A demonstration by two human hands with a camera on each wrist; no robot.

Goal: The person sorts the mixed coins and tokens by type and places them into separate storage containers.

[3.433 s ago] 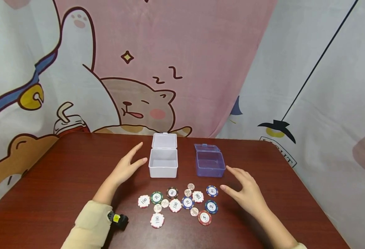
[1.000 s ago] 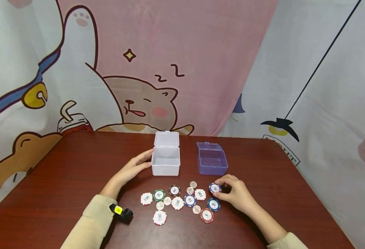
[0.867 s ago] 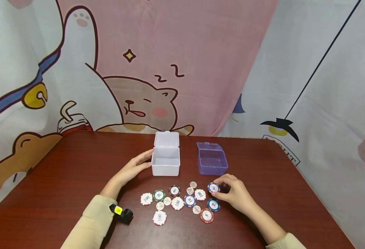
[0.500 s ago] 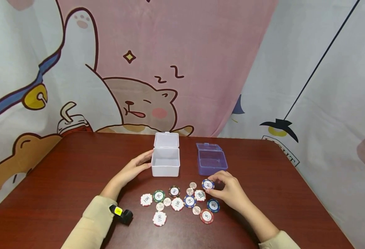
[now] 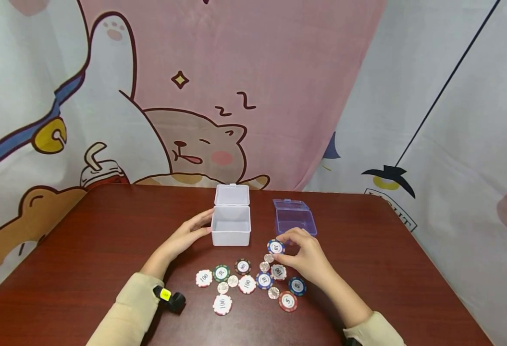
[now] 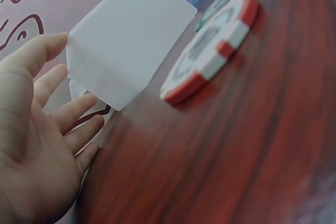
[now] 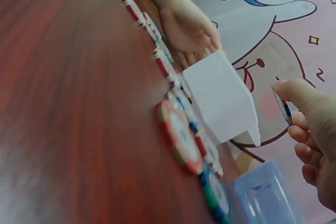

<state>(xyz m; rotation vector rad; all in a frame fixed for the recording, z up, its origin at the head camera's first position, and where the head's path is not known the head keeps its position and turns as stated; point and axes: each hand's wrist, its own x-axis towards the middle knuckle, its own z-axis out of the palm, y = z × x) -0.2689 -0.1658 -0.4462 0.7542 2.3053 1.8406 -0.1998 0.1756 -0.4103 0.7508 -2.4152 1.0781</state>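
Note:
My right hand [image 5: 306, 254] pinches a blue-edged poker chip [image 5: 276, 246] marked 10 between thumb and fingers, raised over the far side of the scattered chips. In the right wrist view the same chip [image 7: 282, 104] shows edge-on. My left hand [image 5: 188, 235] lies along the left side of a white plastic box [image 5: 231, 238], fingers extended and fingertips right at its wall. The box's lid stands open at the back. Just behind my right hand is a translucent blue box [image 5: 296, 221] with its lid raised; the hand covers its near corner.
Several poker chips lie on the brown table [image 5: 171, 327], among them a white 100 chip [image 5: 222, 304], a red 5 chip [image 5: 288, 301] and a green 20 chip [image 5: 221, 273]. Small gold-coloured coins [image 5: 273, 292] lie between them. A cartoon curtain [image 5: 279, 96] hangs behind the table.
My right hand took the blue 10 chip from the right of the group, lifted it and carried it left and away from me. My left hand came to the white box's side, then stayed.

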